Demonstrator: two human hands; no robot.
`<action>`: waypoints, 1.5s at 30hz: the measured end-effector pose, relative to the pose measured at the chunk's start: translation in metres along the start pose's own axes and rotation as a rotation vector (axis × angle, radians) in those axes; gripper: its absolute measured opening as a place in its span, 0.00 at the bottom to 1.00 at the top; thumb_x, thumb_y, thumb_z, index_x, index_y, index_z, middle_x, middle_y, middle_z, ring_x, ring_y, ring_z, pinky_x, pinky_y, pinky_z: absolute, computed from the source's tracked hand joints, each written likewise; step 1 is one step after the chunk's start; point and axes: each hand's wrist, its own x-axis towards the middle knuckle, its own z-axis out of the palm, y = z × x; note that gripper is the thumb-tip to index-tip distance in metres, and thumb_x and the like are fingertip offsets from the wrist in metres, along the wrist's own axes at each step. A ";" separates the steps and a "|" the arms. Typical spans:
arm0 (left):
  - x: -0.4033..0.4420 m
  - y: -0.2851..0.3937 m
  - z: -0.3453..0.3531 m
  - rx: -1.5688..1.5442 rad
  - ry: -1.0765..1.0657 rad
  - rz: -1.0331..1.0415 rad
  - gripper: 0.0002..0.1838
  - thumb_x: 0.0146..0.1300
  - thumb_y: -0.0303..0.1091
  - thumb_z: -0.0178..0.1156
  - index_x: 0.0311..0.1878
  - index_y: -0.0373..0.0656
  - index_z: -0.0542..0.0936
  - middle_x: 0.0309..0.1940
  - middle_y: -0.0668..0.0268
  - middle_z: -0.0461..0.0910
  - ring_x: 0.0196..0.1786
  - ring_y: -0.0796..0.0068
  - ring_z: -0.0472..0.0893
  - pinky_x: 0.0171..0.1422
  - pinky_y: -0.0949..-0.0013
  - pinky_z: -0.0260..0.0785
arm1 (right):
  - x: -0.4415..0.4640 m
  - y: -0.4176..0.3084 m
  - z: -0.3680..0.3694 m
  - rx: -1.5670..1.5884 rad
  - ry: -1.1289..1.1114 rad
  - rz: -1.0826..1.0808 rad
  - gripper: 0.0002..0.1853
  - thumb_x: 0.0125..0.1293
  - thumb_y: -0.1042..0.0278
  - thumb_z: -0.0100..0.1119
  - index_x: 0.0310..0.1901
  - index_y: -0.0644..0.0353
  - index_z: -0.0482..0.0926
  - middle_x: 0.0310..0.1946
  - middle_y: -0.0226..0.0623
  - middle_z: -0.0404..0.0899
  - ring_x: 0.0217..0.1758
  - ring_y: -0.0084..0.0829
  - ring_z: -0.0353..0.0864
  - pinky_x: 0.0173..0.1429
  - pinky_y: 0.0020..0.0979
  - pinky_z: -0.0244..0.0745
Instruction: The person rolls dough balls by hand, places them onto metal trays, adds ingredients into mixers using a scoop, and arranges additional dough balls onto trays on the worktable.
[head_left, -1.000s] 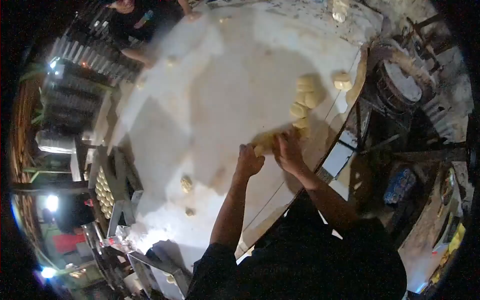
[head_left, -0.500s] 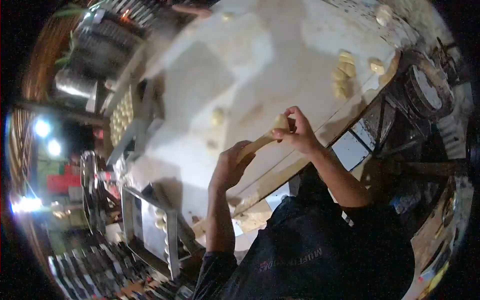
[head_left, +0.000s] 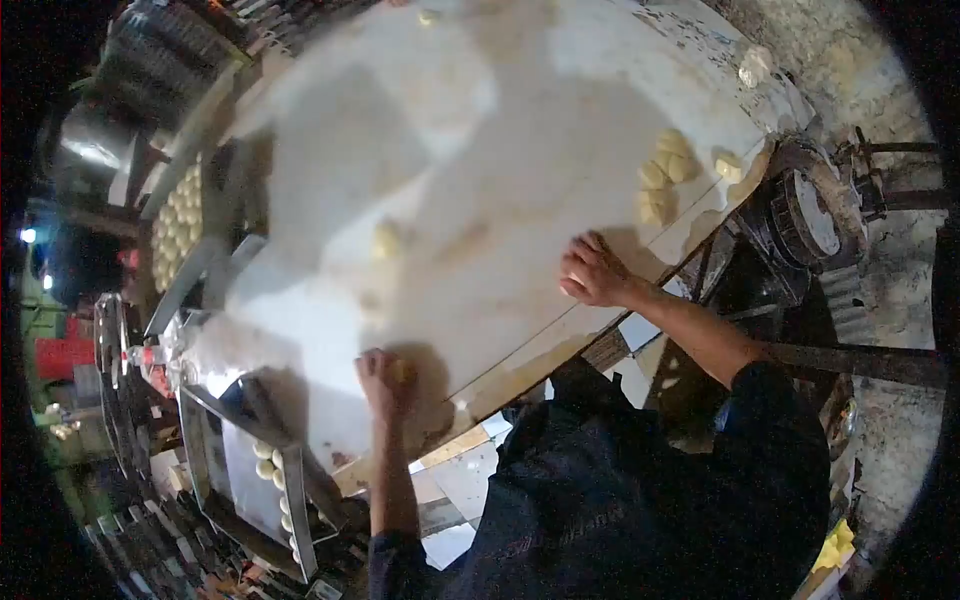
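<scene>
My left hand (head_left: 388, 380) rests on the white tabletop (head_left: 500, 340), fingers curled, with a bit of yellowish dough (head_left: 403, 371) showing beside the fingers. To the right, my right hand (head_left: 594, 270) is curled down on the table; a pale spot shows under its fingers, most of it hidden. Several dough pieces (head_left: 668, 160) lie in a cluster beyond my right hand, and a single dough piece (head_left: 728, 167) sits near the table edge. Another dough lump (head_left: 385, 240), blurred, lies beyond my left hand.
A metal tray (head_left: 298, 500) with several dough balls stands at the lower left. Farther up the left side is another tray of dough balls (head_left: 178, 228). A round container (head_left: 815, 212) stands off the table's right edge. A small part of another person's hand shows at the top.
The stretched dough between my hands is no longer seen. My hands have moved apart and down onto the table, the left one to the left. The camera view has shifted.
</scene>
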 end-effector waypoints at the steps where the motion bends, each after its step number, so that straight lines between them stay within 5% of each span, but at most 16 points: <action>1: 0.026 0.018 -0.006 0.137 0.047 0.086 0.19 0.52 0.39 0.67 0.41 0.39 0.74 0.40 0.56 0.71 0.46 0.51 0.68 0.53 0.55 0.63 | 0.018 0.015 0.007 -0.045 0.042 0.057 0.13 0.58 0.61 0.57 0.34 0.62 0.69 0.36 0.45 0.68 0.43 0.48 0.66 0.52 0.48 0.62; 5: 0.084 0.083 0.040 -0.328 0.153 -0.342 0.17 0.51 0.36 0.70 0.39 0.39 0.75 0.36 0.57 0.74 0.44 0.54 0.72 0.51 0.52 0.64 | 0.076 -0.003 0.055 0.061 0.196 0.251 0.22 0.52 0.56 0.60 0.40 0.67 0.72 0.44 0.52 0.69 0.53 0.56 0.66 0.62 0.53 0.61; 11: -0.020 0.084 0.060 0.258 -0.157 0.255 0.15 0.60 0.35 0.59 0.49 0.39 0.77 0.50 0.52 0.77 0.53 0.53 0.75 0.55 0.55 0.68 | 0.010 -0.015 0.040 0.296 -0.093 -0.131 0.15 0.50 0.67 0.61 0.37 0.66 0.73 0.39 0.47 0.72 0.47 0.48 0.70 0.63 0.51 0.62; 13: -0.022 0.070 0.031 0.085 -0.129 0.170 0.17 0.60 0.38 0.58 0.50 0.40 0.77 0.50 0.52 0.77 0.52 0.49 0.75 0.55 0.54 0.68 | 0.007 0.027 0.041 0.204 -0.052 -0.227 0.12 0.50 0.69 0.60 0.34 0.65 0.72 0.36 0.46 0.71 0.46 0.49 0.70 0.63 0.51 0.63; 14: 0.018 0.064 0.007 -0.017 -0.730 -0.451 0.20 0.58 0.42 0.58 0.51 0.41 0.77 0.49 0.51 0.77 0.50 0.48 0.75 0.54 0.53 0.68 | 0.029 0.037 0.029 0.158 -0.011 -0.163 0.11 0.50 0.69 0.59 0.33 0.65 0.72 0.35 0.46 0.70 0.45 0.49 0.70 0.63 0.51 0.63; 15: 0.031 0.060 0.011 -0.010 -0.715 -0.460 0.20 0.58 0.42 0.58 0.51 0.41 0.77 0.49 0.51 0.77 0.50 0.48 0.75 0.54 0.53 0.68 | 0.054 0.042 0.015 0.114 0.029 -0.097 0.10 0.50 0.70 0.58 0.33 0.65 0.71 0.35 0.47 0.70 0.45 0.49 0.70 0.63 0.51 0.64; 17: 0.051 0.045 0.031 0.023 0.063 -0.294 0.15 0.64 0.43 0.51 0.41 0.40 0.77 0.39 0.59 0.77 0.45 0.58 0.76 0.48 0.56 0.70 | 0.094 0.034 0.029 0.135 0.047 -0.044 0.08 0.51 0.72 0.57 0.32 0.65 0.71 0.34 0.49 0.70 0.43 0.49 0.71 0.63 0.50 0.64; 19: 0.069 0.046 0.071 -0.476 0.195 -0.452 0.12 0.66 0.37 0.47 0.37 0.40 0.76 0.36 0.62 0.75 0.45 0.61 0.74 0.50 0.60 0.68 | 0.111 0.008 0.052 0.122 0.145 0.085 0.06 0.52 0.74 0.55 0.31 0.64 0.70 0.32 0.45 0.69 0.43 0.48 0.72 0.66 0.52 0.62; 24: 0.011 0.071 0.094 -0.232 0.264 -0.344 0.06 0.55 0.31 0.60 0.36 0.43 0.79 0.38 0.61 0.78 0.45 0.58 0.75 0.51 0.54 0.67 | 0.052 -0.003 0.045 0.192 -0.017 -0.208 0.09 0.50 0.72 0.56 0.33 0.66 0.73 0.34 0.45 0.72 0.44 0.45 0.73 0.66 0.51 0.63; 27: 0.009 0.053 0.032 0.126 -0.068 0.224 0.08 0.53 0.29 0.61 0.37 0.42 0.79 0.39 0.62 0.78 0.47 0.60 0.76 0.57 0.53 0.65 | 0.061 0.045 0.032 0.165 0.015 -0.154 0.07 0.51 0.74 0.54 0.32 0.65 0.71 0.35 0.46 0.71 0.44 0.48 0.70 0.57 0.51 0.65; 29: 0.032 0.032 0.027 0.050 0.107 -0.048 0.07 0.53 0.29 0.61 0.37 0.44 0.79 0.37 0.63 0.78 0.46 0.58 0.76 0.56 0.51 0.65 | 0.101 0.050 0.029 0.095 0.122 -0.045 0.04 0.53 0.76 0.52 0.31 0.63 0.70 0.35 0.45 0.71 0.43 0.49 0.69 0.53 0.50 0.64; 31: 0.080 0.042 0.032 0.270 0.290 0.075 0.07 0.52 0.29 0.61 0.36 0.46 0.79 0.35 0.63 0.78 0.43 0.57 0.76 0.53 0.51 0.65 | 0.135 0.024 0.043 0.065 0.214 0.066 0.04 0.52 0.77 0.53 0.30 0.63 0.70 0.33 0.45 0.70 0.42 0.49 0.68 0.55 0.50 0.64; 36: 0.062 0.049 0.096 -0.228 0.027 -0.081 0.10 0.54 0.27 0.56 0.40 0.45 0.78 0.39 0.58 0.77 0.47 0.55 0.75 0.55 0.59 0.67 | 0.121 -0.029 0.083 0.092 0.228 0.265 0.04 0.54 0.78 0.53 0.33 0.64 0.71 0.36 0.46 0.69 0.44 0.49 0.68 0.57 0.50 0.62; 39: 0.000 0.058 0.050 -0.240 -0.083 0.114 0.21 0.56 0.26 0.54 0.56 0.40 0.73 0.54 0.57 0.72 0.58 0.59 0.72 0.61 0.60 0.67 | 0.071 -0.025 0.070 0.055 0.094 0.067 0.07 0.59 0.72 0.56 0.38 0.63 0.75 0.43 0.48 0.74 0.52 0.49 0.70 0.59 0.47 0.63; 43: -0.058 0.023 -0.026 -0.233 -0.459 0.081 0.23 0.56 0.28 0.55 0.58 0.40 0.72 0.59 0.57 0.69 0.61 0.56 0.70 0.66 0.61 0.63 | 0.079 0.018 0.023 -0.062 -0.366 0.527 0.09 0.63 0.66 0.53 0.37 0.62 0.77 0.37 0.43 0.77 0.36 0.41 0.77 0.47 0.41 0.75; 45: -0.075 0.004 -0.119 -0.775 -0.169 -0.354 0.24 0.54 0.27 0.56 0.57 0.40 0.72 0.57 0.57 0.71 0.60 0.55 0.71 0.66 0.60 0.62 | 0.114 -0.043 0.024 0.250 -0.360 0.772 0.10 0.64 0.64 0.52 0.38 0.62 0.78 0.37 0.41 0.77 0.35 0.37 0.77 0.46 0.39 0.76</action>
